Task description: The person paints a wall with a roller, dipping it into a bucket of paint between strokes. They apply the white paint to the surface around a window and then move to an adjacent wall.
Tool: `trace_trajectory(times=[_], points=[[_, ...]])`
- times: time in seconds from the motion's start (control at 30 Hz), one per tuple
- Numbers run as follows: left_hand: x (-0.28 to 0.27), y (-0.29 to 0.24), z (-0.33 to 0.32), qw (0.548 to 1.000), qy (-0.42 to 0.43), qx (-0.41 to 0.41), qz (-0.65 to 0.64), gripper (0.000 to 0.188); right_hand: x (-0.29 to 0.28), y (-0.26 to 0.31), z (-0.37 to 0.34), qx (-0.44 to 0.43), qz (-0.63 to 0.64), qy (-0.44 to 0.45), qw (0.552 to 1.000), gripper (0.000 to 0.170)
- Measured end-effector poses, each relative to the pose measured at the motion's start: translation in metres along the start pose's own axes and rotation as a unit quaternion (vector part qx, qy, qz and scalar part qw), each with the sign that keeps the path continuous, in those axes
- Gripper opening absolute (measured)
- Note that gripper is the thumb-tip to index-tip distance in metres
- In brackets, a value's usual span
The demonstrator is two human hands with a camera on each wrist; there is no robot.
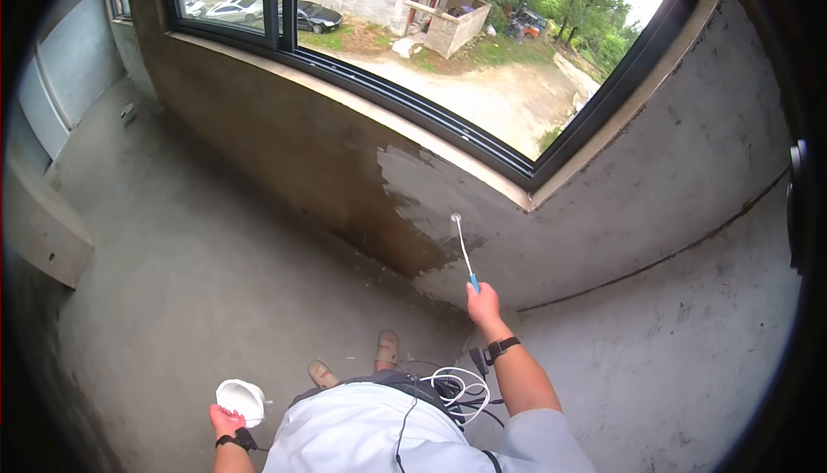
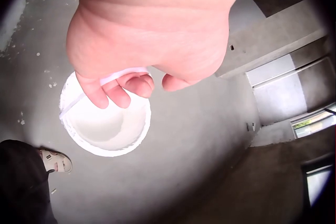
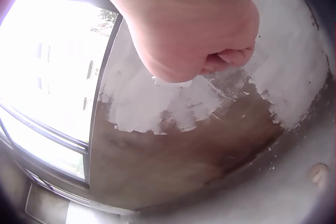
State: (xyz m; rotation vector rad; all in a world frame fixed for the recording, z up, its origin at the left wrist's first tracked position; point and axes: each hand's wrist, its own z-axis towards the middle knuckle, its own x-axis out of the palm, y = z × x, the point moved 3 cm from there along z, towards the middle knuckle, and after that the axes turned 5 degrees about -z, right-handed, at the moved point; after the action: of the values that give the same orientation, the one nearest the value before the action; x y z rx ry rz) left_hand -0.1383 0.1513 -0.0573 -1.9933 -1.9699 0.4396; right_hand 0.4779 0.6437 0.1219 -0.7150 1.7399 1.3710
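White shirt [image 1: 357, 430], round white bucket [image 2: 107, 152], slim blue-handled tool [image 1: 467, 256]

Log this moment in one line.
left grip: holds bucket | right grip: holds tool | tip: at wall | wall: part pale, part brown

So from my end of the feed it's all bare gray concrete floor [image 1: 198, 240], kinda smooth, darker along its right-hand long edge. Two beige sandals [image 1: 387, 351] are planted on it near the closest edge, feet in them. There's a small pale object [image 1: 127, 113] way up by the far end, too tiny for me to ID. Left wrist cam shows me white specks [image 2: 52, 85] scattered on the concrete too.
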Motion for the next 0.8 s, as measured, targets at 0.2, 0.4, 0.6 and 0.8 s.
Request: trace_trajectory(times=[0.2,0.4,0.6,0.8], points=[[-0.014,0.023,-0.012,0.998,-0.054,-0.011,-0.015,0.020,0.014,0.005,0.027,0.014,0.006,-0.004,1.000,0.038],[-0.044,0.041,-0.023,0.995,-0.096,-0.023,-0.027,0.023,0.028,0.030,0.037,0.005,0.011,0.019,1.000,0.038],[-0.067,0.057,-0.034,0.990,-0.117,-0.053,-0.055,0.024,0.037,0.037,0.038,0.014,0.031,0.057,0.998,0.038],[-0.075,0.055,-0.029,0.992,-0.106,-0.058,-0.038,0.024,0.034,0.027,0.045,0.032,0.090,0.066,0.993,0.038]])
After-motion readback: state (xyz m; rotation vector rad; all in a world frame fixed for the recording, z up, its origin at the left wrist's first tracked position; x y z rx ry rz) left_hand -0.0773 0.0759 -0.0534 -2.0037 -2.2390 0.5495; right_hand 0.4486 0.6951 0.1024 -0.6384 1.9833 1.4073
